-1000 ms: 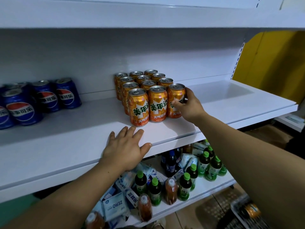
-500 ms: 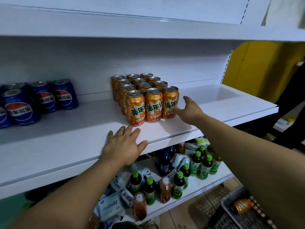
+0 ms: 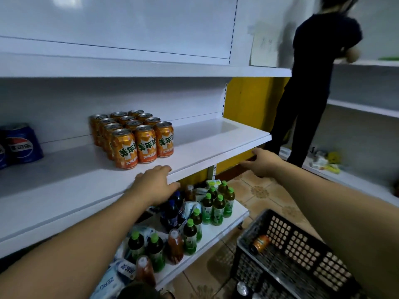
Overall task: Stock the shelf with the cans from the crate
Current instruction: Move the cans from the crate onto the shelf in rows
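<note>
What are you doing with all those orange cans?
Someone is stocking a shop shelf. A neat block of orange cans stands on the white shelf, with blue cans off to the left. The left hand rests on the shelf's front edge. The right hand is empty, near the shelf's right end. One orange can lies in the black crate, not yet shelved. Another person in dark clothes stands at other shelves.
</note>
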`<state>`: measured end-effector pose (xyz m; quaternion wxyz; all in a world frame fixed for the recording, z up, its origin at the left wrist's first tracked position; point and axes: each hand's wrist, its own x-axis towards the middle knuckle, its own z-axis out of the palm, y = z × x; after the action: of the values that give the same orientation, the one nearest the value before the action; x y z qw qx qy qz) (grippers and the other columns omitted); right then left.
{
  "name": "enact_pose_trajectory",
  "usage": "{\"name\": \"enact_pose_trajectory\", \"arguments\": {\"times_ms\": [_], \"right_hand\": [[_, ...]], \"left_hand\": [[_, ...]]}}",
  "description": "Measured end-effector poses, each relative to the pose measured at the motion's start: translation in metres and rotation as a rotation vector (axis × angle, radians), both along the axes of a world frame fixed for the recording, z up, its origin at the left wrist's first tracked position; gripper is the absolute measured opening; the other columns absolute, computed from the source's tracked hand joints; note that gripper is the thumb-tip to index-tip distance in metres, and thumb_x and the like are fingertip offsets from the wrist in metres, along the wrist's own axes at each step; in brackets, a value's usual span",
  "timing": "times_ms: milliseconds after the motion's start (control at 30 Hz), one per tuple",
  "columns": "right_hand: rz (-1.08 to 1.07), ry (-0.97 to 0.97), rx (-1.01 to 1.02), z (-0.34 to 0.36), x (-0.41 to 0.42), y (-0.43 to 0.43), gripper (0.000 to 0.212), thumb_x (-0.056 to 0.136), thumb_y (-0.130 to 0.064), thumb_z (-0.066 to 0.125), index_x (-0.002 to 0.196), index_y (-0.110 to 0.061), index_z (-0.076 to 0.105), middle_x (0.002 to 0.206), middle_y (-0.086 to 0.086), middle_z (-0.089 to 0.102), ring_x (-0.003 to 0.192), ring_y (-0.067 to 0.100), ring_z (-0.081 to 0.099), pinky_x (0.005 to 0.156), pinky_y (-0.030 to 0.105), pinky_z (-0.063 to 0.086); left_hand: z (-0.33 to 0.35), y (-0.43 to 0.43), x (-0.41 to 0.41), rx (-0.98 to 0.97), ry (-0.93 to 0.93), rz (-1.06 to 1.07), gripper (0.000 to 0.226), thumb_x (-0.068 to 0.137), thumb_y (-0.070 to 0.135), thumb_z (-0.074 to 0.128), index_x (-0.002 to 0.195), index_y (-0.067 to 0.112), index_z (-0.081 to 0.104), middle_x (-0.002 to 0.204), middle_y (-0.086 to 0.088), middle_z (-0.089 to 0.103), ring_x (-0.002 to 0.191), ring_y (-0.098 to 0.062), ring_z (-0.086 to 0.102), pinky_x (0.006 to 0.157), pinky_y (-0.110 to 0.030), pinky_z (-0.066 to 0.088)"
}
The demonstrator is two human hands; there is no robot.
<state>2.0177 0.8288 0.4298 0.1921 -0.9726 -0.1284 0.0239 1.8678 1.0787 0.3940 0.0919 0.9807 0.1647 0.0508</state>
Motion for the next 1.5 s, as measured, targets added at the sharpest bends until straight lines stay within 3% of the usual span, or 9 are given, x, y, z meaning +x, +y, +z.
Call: {"name": "enact_pose_trajectory", "arguments": {"times_ms": [167, 367, 600, 833, 1100, 1267, 1400, 1500], "right_hand": [[-0.086, -0.031, -0.05, 0.0, -0.033, -0.054, 0.066, 0.095, -0.044, 0.055, 0.148, -0.013, 0.032, 0.144, 0.01, 0.045, 0.126, 0.029, 0.049, 0.095, 0.035, 0.044], [-0.162, 0.006, -0.116, -0.003, -0.054, -0.123, 0.073, 0.092, -0.049, 0.057, 0.15, -0.017, 0.028, 0.151, 0.009, 0.037, 0.134, 0.028, 0.041, 0.103, 0.038, 0.039], [-0.215, 0.067, -0.16, -0.036, -0.036, -0.193, 0.076, 0.091, -0.052, 0.056, 0.152, -0.016, 0.026, 0.154, 0.007, 0.034, 0.138, 0.027, 0.037, 0.11, 0.039, 0.036], [-0.286, 0.332, -0.161, -0.148, 0.009, -0.251, 0.074, 0.093, -0.053, 0.052, 0.151, -0.017, 0.024, 0.154, 0.008, 0.033, 0.137, 0.028, 0.036, 0.109, 0.038, 0.035], [-0.328, 0.6, -0.088, -0.28, 0.104, -0.278, 0.077, 0.096, -0.052, 0.048, 0.154, -0.012, 0.016, 0.158, 0.011, 0.024, 0.139, 0.029, 0.034, 0.109, 0.035, 0.035], [-0.327, 0.659, -0.014, -0.375, 0.175, -0.269, 0.074, 0.096, -0.051, 0.049, 0.152, -0.011, 0.021, 0.154, 0.013, 0.031, 0.134, 0.031, 0.04, 0.102, 0.034, 0.038], [-0.322, 0.712, 0.032, -0.454, 0.222, -0.254, 0.074, 0.096, -0.046, 0.052, 0.152, -0.01, 0.021, 0.151, 0.014, 0.037, 0.129, 0.031, 0.046, 0.098, 0.031, 0.04], [-0.314, 0.745, 0.047, -0.508, 0.25, -0.238, 0.074, 0.096, -0.044, 0.053, 0.152, -0.008, 0.021, 0.15, 0.016, 0.037, 0.128, 0.031, 0.046, 0.098, 0.031, 0.04]], "left_hand": [[-0.005, -0.098, 0.029, -0.224, 0.205, -0.283, 0.077, 0.082, 0.058, 0.059, 0.146, 0.024, 0.033, 0.148, -0.004, 0.04, 0.128, -0.025, 0.045, 0.102, -0.036, 0.041], [-0.014, -0.183, 0.043, -0.228, 0.28, -0.525, 0.076, 0.087, 0.053, 0.056, 0.149, 0.019, 0.027, 0.152, -0.005, 0.034, 0.134, -0.025, 0.04, 0.106, -0.035, 0.038], [-0.04, -0.233, 0.075, -0.281, 0.333, -0.625, 0.066, 0.092, 0.044, 0.056, 0.147, 0.017, 0.03, 0.152, -0.004, 0.034, 0.135, -0.024, 0.038, 0.104, -0.031, 0.034], [-0.139, -0.266, 0.136, -0.24, 0.638, -0.551, 0.071, 0.089, 0.047, 0.058, 0.146, 0.015, 0.03, 0.149, -0.009, 0.037, 0.129, -0.026, 0.044, 0.101, -0.031, 0.039], [-0.258, -0.29, 0.231, -0.313, 0.755, -0.435, 0.078, 0.09, 0.048, 0.056, 0.151, 0.017, 0.019, 0.156, -0.008, 0.024, 0.138, -0.026, 0.034, 0.108, -0.033, 0.035], [-0.347, -0.296, 0.296, -0.46, 0.775, -0.31, 0.074, 0.091, 0.042, 0.058, 0.15, 0.02, 0.02, 0.151, -0.008, 0.033, 0.13, -0.026, 0.043, 0.098, -0.028, 0.038], [-0.424, -0.294, 0.341, -0.598, 0.791, -0.176, 0.075, 0.09, 0.04, 0.061, 0.15, 0.019, 0.021, 0.148, -0.008, 0.038, 0.128, -0.027, 0.044, 0.102, -0.033, 0.039], [-0.475, -0.29, 0.364, -0.657, 0.793, -0.083, 0.069, 0.091, 0.036, 0.06, 0.147, 0.016, 0.025, 0.144, -0.008, 0.041, 0.118, -0.024, 0.047, 0.091, -0.028, 0.038]]}}
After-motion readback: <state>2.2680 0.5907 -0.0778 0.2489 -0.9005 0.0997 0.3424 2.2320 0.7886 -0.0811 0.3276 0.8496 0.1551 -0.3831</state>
